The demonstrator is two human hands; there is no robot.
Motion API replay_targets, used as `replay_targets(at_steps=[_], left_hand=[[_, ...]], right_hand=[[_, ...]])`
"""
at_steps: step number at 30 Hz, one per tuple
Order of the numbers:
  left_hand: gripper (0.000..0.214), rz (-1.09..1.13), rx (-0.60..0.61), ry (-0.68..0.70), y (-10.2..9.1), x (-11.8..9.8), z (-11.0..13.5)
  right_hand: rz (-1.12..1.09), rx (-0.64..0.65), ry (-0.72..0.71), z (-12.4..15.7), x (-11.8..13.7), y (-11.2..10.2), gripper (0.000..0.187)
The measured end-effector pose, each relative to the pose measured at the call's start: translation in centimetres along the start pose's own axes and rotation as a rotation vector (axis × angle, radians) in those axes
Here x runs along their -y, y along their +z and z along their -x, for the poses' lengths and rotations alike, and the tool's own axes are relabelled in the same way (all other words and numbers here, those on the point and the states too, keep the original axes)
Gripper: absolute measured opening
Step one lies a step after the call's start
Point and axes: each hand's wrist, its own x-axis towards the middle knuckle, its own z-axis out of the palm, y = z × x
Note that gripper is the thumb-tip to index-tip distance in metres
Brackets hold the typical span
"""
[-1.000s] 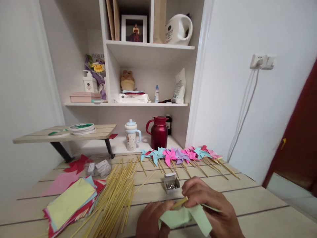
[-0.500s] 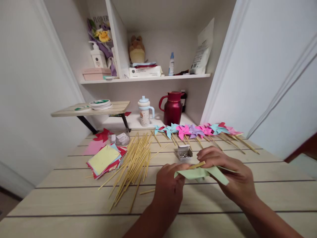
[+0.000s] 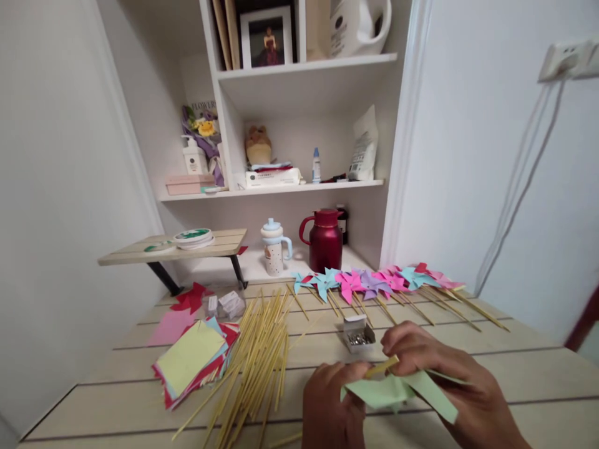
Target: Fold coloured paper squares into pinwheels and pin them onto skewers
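Both hands work a light green paper pinwheel (image 3: 402,393) low over the wooden table (image 3: 515,374). My left hand (image 3: 332,405) is closed on its left corner, fingers pinched. My right hand (image 3: 444,380) curls over the top and grips the paper together with the tip of a bamboo stick (image 3: 381,366). A small open box of metal pins (image 3: 359,332) sits just beyond my fingers.
A row of finished pinwheels (image 3: 374,282) lies across the far table. A heap of bamboo sticks (image 3: 255,362) and a stack of coloured paper squares (image 3: 191,358) lie to the left. Behind stand a red jug (image 3: 326,240), a cup (image 3: 274,247), shelves and a small raised bench (image 3: 178,249).
The view tilted down and then back up. My hands stayed closed on the green pinwheel and stick, with only slight shifts of the fingers.
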Motion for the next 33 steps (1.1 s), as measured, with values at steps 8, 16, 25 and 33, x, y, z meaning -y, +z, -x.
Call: replay_targets(at_steps=[8,16,25,33], left_hand=[[0.035,0.056,-0.062,-0.166,0.5,-1.0,0.3],[0.035,0.150,0.013,-0.182,-0.8,-2.2,-1.1],[0.039,0.165,-0.077,-0.176,1.4,-1.0,0.3],[0.045,0.012,-0.104,-0.027,0.2,-1.2,-0.9]], right_hand=[[0.000,0.001,-0.001,0.4,-0.1,-0.3,0.004],[0.021,-0.014,0.019,0.5,-0.1,-0.3,0.006],[0.028,0.012,0.002,0.4,-0.3,-0.2,0.007],[0.004,0.009,0.036,0.5,0.0,0.0,0.005]])
